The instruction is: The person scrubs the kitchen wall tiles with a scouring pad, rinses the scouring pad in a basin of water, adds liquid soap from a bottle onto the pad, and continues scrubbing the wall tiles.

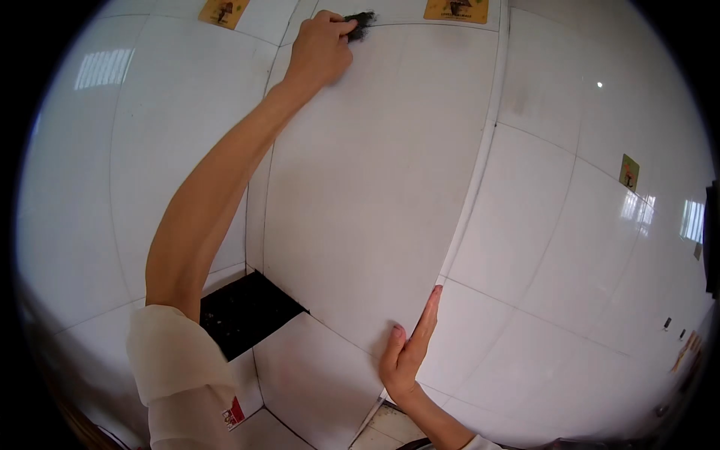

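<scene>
My left hand is raised at the top of the view, fingers closed round a dark, frayed scouring pad that touches the white tiled surface. Part of the pad is hidden by the fingers. Lower right, my right hand rests against the edge of the same tiled block, its thumb apart from the stretched fingers, with nothing held in it.
A black square opening or panel lies beside my left forearm. Yellow stickers are on the upper tiles, a smaller sticker is on the right wall, and a red label is low on the left.
</scene>
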The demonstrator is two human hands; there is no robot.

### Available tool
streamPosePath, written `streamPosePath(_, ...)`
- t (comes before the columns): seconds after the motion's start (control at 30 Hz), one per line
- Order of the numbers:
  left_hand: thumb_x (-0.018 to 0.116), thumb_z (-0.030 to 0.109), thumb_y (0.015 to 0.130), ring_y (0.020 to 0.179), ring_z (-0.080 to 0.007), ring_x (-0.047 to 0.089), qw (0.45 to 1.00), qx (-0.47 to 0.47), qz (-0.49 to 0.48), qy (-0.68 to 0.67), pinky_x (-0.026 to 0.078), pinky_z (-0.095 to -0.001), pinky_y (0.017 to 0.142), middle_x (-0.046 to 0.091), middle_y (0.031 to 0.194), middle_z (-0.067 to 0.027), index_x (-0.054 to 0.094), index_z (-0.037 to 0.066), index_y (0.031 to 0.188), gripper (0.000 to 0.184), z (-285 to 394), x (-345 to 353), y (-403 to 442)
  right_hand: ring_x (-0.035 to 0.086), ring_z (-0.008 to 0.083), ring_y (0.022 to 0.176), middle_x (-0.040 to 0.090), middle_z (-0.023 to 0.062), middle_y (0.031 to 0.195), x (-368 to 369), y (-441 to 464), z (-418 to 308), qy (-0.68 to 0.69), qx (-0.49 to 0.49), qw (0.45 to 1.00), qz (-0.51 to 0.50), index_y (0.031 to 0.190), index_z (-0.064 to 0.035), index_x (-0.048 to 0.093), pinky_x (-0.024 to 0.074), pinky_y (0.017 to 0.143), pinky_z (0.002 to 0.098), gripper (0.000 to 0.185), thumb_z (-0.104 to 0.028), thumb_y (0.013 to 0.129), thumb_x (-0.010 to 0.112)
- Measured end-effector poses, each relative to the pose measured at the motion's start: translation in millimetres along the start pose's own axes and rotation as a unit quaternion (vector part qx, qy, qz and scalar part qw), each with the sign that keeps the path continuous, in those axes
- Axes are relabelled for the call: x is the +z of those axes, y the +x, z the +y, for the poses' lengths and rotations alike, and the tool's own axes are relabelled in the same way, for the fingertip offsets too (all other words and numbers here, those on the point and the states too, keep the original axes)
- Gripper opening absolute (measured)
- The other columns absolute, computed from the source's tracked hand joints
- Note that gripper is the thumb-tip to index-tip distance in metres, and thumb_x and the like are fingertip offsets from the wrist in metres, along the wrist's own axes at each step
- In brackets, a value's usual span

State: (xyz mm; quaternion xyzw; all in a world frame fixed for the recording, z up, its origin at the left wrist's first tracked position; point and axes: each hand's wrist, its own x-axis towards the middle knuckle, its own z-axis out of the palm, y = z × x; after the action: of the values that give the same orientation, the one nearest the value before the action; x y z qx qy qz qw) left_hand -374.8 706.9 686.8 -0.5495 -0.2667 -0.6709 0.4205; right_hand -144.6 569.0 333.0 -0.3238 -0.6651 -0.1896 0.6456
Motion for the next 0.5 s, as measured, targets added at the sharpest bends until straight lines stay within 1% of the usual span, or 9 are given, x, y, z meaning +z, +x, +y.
streamPosePath(0.07,0.053,0.005,0.076,0.099,-0.0393,0.055,1.000,-0.009,0.026,0.007,0.048,-0.0443,0.086,0.058,0.116,-0.0162,0.068,0.010,0.110,0.038,-8.3,-1.1,-13.6,0.020,0.0443,0.138,0.018,0.0307,0.149,-3.5,-5.4,-2.6,0.003,0.000,1.000,-0.005,0.143,0.0104,0.016,0.0190,0.112,0.0464,0.062,-0.006,0.090,0.044)
streamPosePath(0.1,0.052,0.005,0.076,0.100,-0.0385,0.055,0.994,-0.106,-0.028,0.019,0.047,-0.0435,0.088,0.058,0.116,-0.0159,0.069,0.010,0.109,0.037,-18.4,-5.3,-9.5,0.020,0.0443,0.138,0.018,0.0307,0.149,-3.5,-4.8,-3.2,0.000,0.004,1.000,-0.009,0.143,0.0101,0.016,0.0188,0.112,0.0463,0.062,-0.006,0.090,0.044)
streamPosePath(0.13,0.052,0.005,0.076,0.100,-0.0385,0.055,0.994,-0.104,-0.025,0.018,0.047,-0.0435,0.088,0.058,0.116,-0.0159,0.069,0.010,0.109,0.037,-19.7,-0.4,-6.1,0.021,0.0444,0.138,0.018,0.0308,0.149,-3.7,-2.7,-2.4,-0.003,0.006,1.000,-0.011,0.144,0.0098,0.016,0.0187,0.112,0.0462,0.062,-0.006,0.090,0.044)
streamPosePath(0.23,0.054,0.006,0.076,0.100,-0.0384,0.055,0.996,0.032,0.015,-0.087,0.046,-0.0419,0.087,0.059,0.112,-0.0169,0.069,0.010,0.107,0.035,4.5,-3.9,-0.5,0.021,0.0444,0.138,0.018,0.0307,0.149,-1.7,-3.0,-1.2,0.012,0.007,1.000,-0.001,0.144,0.0095,0.016,0.0185,0.112,0.0459,0.063,-0.006,0.090,0.044)
streamPosePath(0.27,0.054,0.006,0.076,0.100,-0.0384,0.055,0.996,0.027,0.011,-0.085,0.046,-0.0419,0.087,0.059,0.112,-0.0169,0.069,0.010,0.107,0.035,-3.3,-5.9,-3.8,0.021,0.0444,0.138,0.018,0.0307,0.149,-2.6,-5.5,-1.7,0.013,0.010,1.000,-0.007,0.144,0.0095,0.016,0.0185,0.112,0.0459,0.063,-0.006,0.090,0.044)
streamPosePath(0.37,0.056,0.005,0.076,0.101,-0.0354,0.056,0.994,-0.100,-0.040,0.014,0.047,-0.0397,0.087,0.059,0.115,-0.0152,0.070,0.009,0.105,0.032,-22.2,-4.2,5.1,0.021,0.0442,0.138,0.018,0.0308,0.149,-3.2,-4.1,1.7,-0.001,-0.008,1.000,0.001,0.144,0.0096,0.016,0.0186,0.112,0.0458,0.062,-0.006,0.090,0.044)
streamPosePath(0.4,0.056,0.005,0.076,0.101,-0.0354,0.056,0.994,-0.098,-0.037,0.014,0.047,-0.0397,0.087,0.059,0.115,-0.0152,0.070,0.009,0.105,0.032,-10.8,-8.3,3.6,0.020,0.0442,0.138,0.018,0.0309,0.149,-3.7,-4.4,0.9,-0.001,-0.006,1.000,-0.001,0.144,0.0095,0.016,0.0186,0.112,0.0458,0.062,-0.006,0.091,0.044)
streamPosePath(0.47,0.055,0.003,0.077,0.101,-0.0338,0.057,0.996,0.002,-0.004,-0.084,0.047,-0.0392,0.087,0.059,0.115,-0.0142,0.070,0.008,0.105,0.033,7.7,-10.5,-2.2,0.020,0.0441,0.138,0.018,0.0309,0.148,1.6,-2.8,-1.0,0.002,-0.003,1.000,0.001,0.144,0.0095,0.016,0.0186,0.112,0.0459,0.062,-0.005,0.091,0.044)
streamPosePath(0.5,0.055,0.002,0.077,0.101,-0.0325,0.058,0.997,-0.009,-0.001,-0.081,0.048,-0.0387,0.087,0.060,0.115,-0.0132,0.070,0.009,0.106,0.034,-5.9,-6.9,2.6,0.019,0.0418,0.139,0.017,0.0287,0.150,-0.2,-3.5,-1.0,0.003,-0.004,1.000,-0.002,0.144,0.0091,0.015,0.0177,0.113,0.0452,0.061,-0.005,0.091,0.040)
